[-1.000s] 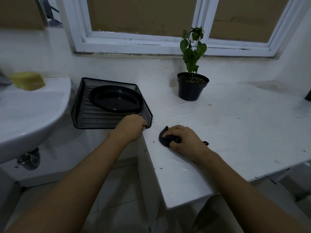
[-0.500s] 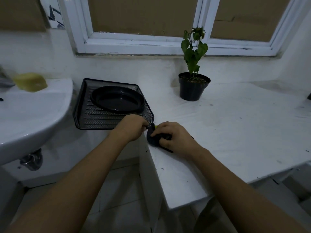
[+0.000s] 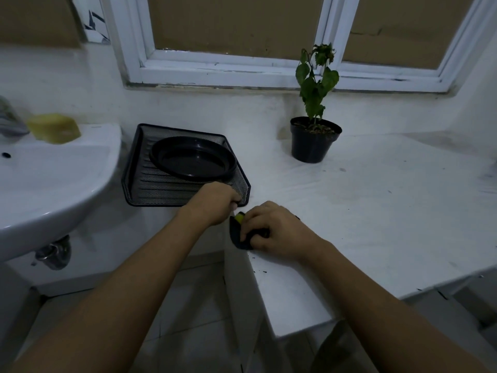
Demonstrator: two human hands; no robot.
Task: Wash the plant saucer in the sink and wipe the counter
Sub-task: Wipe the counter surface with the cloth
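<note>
While the right hand (image 3: 277, 230) curls its fingers (image 3: 248, 235) down over one dark pad (image 3: 238, 239) with a yellow spot, pressing it at the left edge of the worktop (image 3: 376, 205), the left hand (image 3: 213, 203) is closed on the near right corner of one black mesh tray (image 3: 161, 189). One plant saucer (image 3: 192, 158) lies in that tray, centre frame. One potted plant (image 3: 313, 141) stands upper right. One yellow sponge (image 3: 53, 127) sits on the one sink (image 3: 53, 179) at left. Both forearms reach up from the bottom edge, converging.

A potted plant (image 3: 314, 138) stood right of centre, below a white window frame (image 3: 228, 74). A yellow sponge (image 3: 53, 127) lay at the left, a black mesh tray (image 3: 156, 188) near centre.
</note>
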